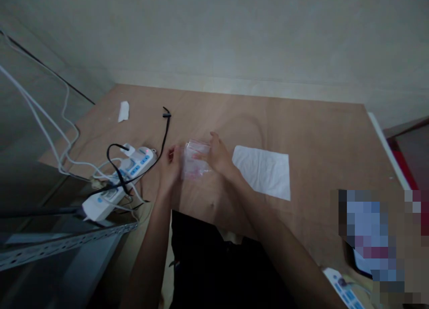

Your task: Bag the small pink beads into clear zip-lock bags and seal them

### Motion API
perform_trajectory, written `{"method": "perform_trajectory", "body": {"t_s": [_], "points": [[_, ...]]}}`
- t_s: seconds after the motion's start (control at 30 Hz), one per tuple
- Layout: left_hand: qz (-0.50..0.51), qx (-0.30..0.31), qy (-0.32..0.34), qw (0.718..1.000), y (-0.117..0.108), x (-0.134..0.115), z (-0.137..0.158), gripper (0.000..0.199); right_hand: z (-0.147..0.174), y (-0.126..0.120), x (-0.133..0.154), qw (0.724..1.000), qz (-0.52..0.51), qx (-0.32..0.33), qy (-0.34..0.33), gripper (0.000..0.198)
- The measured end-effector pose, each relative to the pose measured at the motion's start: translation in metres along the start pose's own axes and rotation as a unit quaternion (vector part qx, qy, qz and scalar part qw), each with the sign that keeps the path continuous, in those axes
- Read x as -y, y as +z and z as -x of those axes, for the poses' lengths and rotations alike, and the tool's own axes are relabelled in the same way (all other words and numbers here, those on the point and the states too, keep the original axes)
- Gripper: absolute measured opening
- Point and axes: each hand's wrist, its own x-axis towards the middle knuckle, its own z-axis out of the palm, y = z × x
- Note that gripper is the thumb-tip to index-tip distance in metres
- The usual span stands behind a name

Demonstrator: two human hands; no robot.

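A small clear plastic zip bag (197, 162) with a reddish line along its top lies on the wooden table in front of me. My left hand (171, 165) is at the bag's left edge, its fingers curled and closed on that edge; the exact grip is dim. From the right, my right hand (218, 154) reaches over the bag, touching it with one finger stretched across the plastic. Another finger of that hand points away from me, apart from the first. Whether anything is inside the bag is unclear.
Right of the bag lies a white cloth or paper sheet (263, 171). A power strip (137, 162) with tangled cables stands left, beside a black strap or cable (165, 134). A white scrap (124, 111) lies farther back. Another power strip (342, 287) and a partly pixelated phone-like object (363, 262) are right.
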Motion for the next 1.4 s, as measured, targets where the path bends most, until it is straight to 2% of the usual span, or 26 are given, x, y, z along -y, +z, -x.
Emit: {"method": "perform_trajectory", "body": {"t_s": [0.03, 0.1, 0.17, 0.23, 0.37, 0.57, 0.7, 0.87, 1.0, 1.13, 1.3, 1.4], "points": [[-0.017, -0.02, 0.003, 1.0, -0.003, 0.006, -0.003, 0.032, 0.001, 0.0, -0.002, 1.0, 0.016, -0.014, -0.012, 0.092], [-0.048, -0.054, 0.012, 0.997, -0.007, 0.013, -0.004, 0.032, 0.008, -0.008, -0.007, 0.995, 0.055, -0.049, -0.06, 0.089], [-0.088, -0.063, 0.033, 0.994, -0.007, 0.014, -0.002, 0.034, 0.02, -0.024, -0.011, 0.987, 0.08, -0.087, -0.109, 0.074], [-0.141, -0.043, 0.06, 0.987, -0.001, 0.01, 0.001, 0.039, 0.035, -0.041, -0.014, 0.981, 0.078, -0.117, -0.131, 0.059], [-0.237, 0.01, 0.09, 0.967, 0.015, -0.003, 0.008, 0.05, 0.063, -0.065, -0.022, 0.979, 0.064, -0.146, -0.129, 0.036], [-0.262, -0.074, 0.116, 0.955, 0.012, -0.005, 0.036, 0.075, 0.091, -0.069, -0.038, 0.984, 0.048, -0.134, -0.106, 0.02], [-0.314, -0.042, 0.125, 0.94, 0.018, 0.006, 0.056, 0.092, 0.105, -0.065, -0.041, 0.987, 0.03, -0.126, -0.097, 0.017], [-0.339, -0.084, 0.163, 0.923, 0.033, 0.013, 0.061, 0.073, 0.12, -0.067, -0.04, 0.991, 0.018, -0.106, -0.08, 0.018], [-0.329, -0.086, 0.218, 0.915, 0.034, 0.016, 0.06, 0.071, 0.121, -0.071, -0.043, 0.992, 0.009, -0.112, -0.061, 0.019], [-0.317, -0.083, 0.258, 0.909, 0.031, 0.017, 0.059, 0.071, 0.115, -0.071, -0.042, 0.99, 0.012, -0.117, -0.074, 0.018], [-0.269, -0.058, 0.308, 0.911, 0.026, 0.003, 0.063, 0.063, 0.106, -0.069, -0.028, 0.989, -0.016, -0.113, -0.094, 0.018], [-0.243, -0.031, 0.34, 0.908, 0.023, -0.012, 0.071, 0.057, 0.103, -0.071, -0.012, 0.99, -0.059, -0.074, -0.103, 0.018]]}}
